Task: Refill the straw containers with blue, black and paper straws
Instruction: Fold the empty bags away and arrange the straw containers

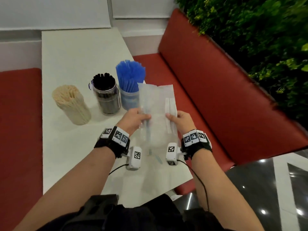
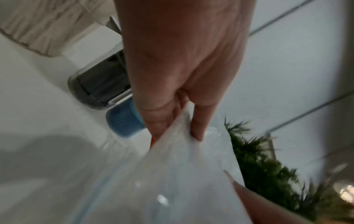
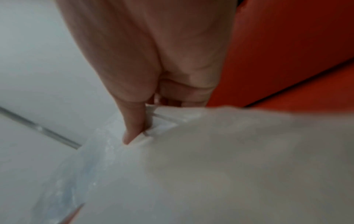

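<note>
Both hands are up over the white desk (image 1: pixel 70 52) holding a clear plastic bag (image 1: pixel 156 104) between them, lifted off the surface. The left hand (image 1: pixel 133 120) pinches the bag's left side with thumb on top and fingers curled under, and the left wrist view shows that same pinch on the plastic (image 2: pixel 191 159). The right hand (image 1: pixel 180 121) pinches the right side, thumb pressed right by two white strips (image 1: pixel 170 112) that sit on the bag. From the right wrist view the thumb (image 3: pixel 132 121) is pushing into the plastic, but it's pretty blurry.

The bag looks nearly empty. There's a thin bluish line running down its left part, can't tell if that's a straw or a seam.

At about 10 o'clock from the hands, three containers stand in a row on the desk: paper straws (image 1: pixel 70 100) farthest left, then a clear jar of black straws (image 1: pixel 105 94), then a cup of blue straws (image 1: pixel 129 79) just behind the bag's top left corner. All three look packed full.

A red bench seat (image 1: pixel 216 97) wraps around the desk at 3 o'clock, with green plants (image 1: pixel 258 39) behind it.
</note>
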`<state>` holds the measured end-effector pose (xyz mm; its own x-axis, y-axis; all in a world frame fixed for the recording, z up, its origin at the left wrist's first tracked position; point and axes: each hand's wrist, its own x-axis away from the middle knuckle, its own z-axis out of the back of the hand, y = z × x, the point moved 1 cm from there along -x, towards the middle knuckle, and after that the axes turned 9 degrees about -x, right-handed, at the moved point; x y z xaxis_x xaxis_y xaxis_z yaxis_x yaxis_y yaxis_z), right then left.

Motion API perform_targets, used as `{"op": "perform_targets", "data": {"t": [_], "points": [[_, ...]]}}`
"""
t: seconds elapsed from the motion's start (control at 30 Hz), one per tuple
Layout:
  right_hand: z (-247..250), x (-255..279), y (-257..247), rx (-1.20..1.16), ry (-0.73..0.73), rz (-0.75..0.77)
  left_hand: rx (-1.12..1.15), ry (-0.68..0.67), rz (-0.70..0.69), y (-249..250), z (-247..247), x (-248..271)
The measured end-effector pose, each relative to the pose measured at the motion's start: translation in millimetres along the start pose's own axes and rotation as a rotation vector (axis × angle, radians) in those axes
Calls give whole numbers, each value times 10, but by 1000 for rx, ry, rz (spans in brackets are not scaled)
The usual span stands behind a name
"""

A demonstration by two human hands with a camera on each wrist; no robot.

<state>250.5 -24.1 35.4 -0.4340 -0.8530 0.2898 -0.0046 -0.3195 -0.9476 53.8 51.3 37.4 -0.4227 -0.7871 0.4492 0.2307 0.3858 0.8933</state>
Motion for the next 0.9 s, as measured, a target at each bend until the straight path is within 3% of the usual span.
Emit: {"op": "perform_targets", "data": {"t": [0.1, 0.17, 0.23, 0.37, 0.47, 0.57, 0.7, 0.8, 0.9], "points": [[41, -248, 317, 291, -14, -169, -250, 108, 126, -309, -152, -211], [31, -368, 494, 511, -22, -296, -544, 132, 293, -538, -230, -312], [24, -452, 634, 632, -51, -397, -671, 173, 452, -745, -288, -326], [-13, -592, 879, 524, -205, -429, -400, 333, 436, -1076, -421, -374], [-42, -653, 995, 524, -233, -363, -192, 271, 423, -1246, -492, -367], [-103, -680, 999, 536, -297, -397, -13, 221, 439, -1309, -445, -284], [-279, -667, 957, 225, -642, -509, 332, 192, 370, -1230, -165, 23], [-491, -630, 853, -117, -908, -596, 356, 216, 216, -1103, 128, 368], [-766, -542, 719, -178, -1017, -628, 335, 296, 171, -981, 361, 747]]}}
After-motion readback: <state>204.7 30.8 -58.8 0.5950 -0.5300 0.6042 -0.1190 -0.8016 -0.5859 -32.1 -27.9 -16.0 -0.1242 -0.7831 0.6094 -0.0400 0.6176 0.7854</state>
